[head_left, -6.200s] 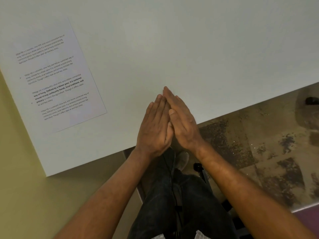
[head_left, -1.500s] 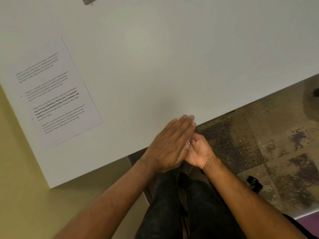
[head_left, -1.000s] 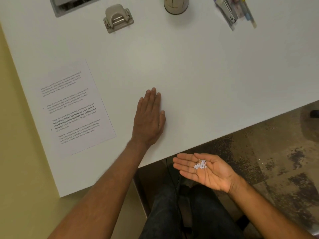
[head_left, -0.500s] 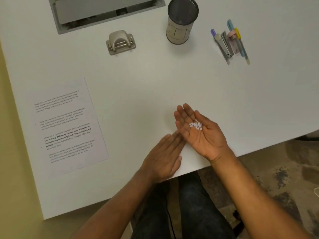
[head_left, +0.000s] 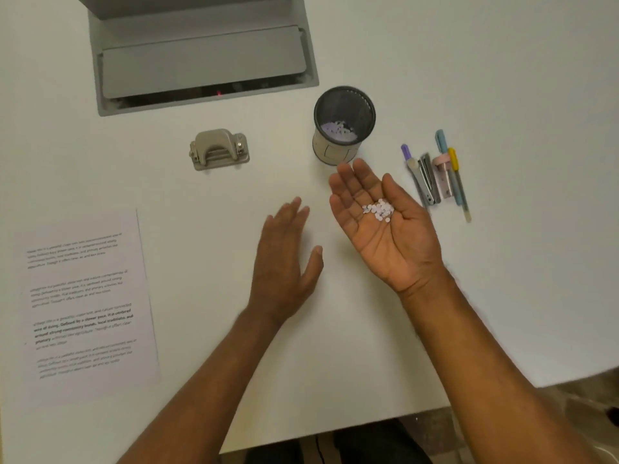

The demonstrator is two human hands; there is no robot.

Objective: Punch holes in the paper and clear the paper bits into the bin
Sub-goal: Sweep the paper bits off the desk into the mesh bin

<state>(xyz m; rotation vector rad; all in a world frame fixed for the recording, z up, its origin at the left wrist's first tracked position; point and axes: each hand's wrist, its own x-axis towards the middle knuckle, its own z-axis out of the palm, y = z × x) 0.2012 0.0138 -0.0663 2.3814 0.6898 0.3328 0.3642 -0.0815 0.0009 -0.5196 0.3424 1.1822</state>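
Observation:
My right hand (head_left: 385, 226) is held palm up over the white table (head_left: 502, 78), cupping a small heap of white paper bits (head_left: 378, 209). Its fingertips reach just short of the mesh bin (head_left: 344, 125), a small round cup that holds more white bits at its bottom. My left hand (head_left: 284, 262) hovers palm down to the left of the right hand, fingers apart, holding nothing. The grey hole punch (head_left: 219, 149) stands left of the bin. The printed paper sheet (head_left: 83, 303) lies flat at the table's left edge.
A grey cable hatch (head_left: 201, 61) is set into the table at the back. Pens and a stapler (head_left: 435, 175) lie in a row right of my right hand. The table's front edge runs near my legs, with patterned floor at the lower right.
The left hand swept bits off the table edge into the cupped right hand. The right hand then rose palm up over the table toward the bin. The view tilted up, revealing bin and punch.

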